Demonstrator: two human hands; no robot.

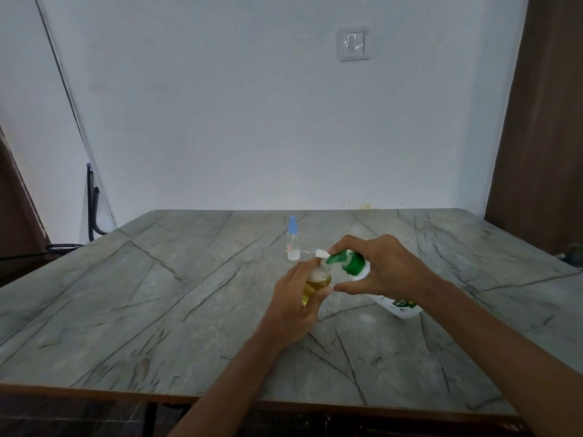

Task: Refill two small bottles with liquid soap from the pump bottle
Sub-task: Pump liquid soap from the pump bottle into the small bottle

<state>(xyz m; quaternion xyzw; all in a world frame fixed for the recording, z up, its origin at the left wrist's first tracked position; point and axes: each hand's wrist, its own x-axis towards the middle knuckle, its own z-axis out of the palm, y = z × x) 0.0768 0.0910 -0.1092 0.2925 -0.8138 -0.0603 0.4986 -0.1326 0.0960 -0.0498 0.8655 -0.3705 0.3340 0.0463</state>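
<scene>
Now left fingers (303,269) grip the small bottle (317,281), right fingers (348,241) clasp the pump bottle (356,264)

A small clear plastic bottle (318,280), partly filled with yellow liquid, sits tilted in the left hand (295,310) at centre frame. The white pump bottle with a green pump head (355,263) leans over it, nozzle at its mouth, gripped by the right hand (385,266). Just above them in the frame, a second small clear bottle with a blue cap (292,239) stands upright on the table (157,294).
</scene>
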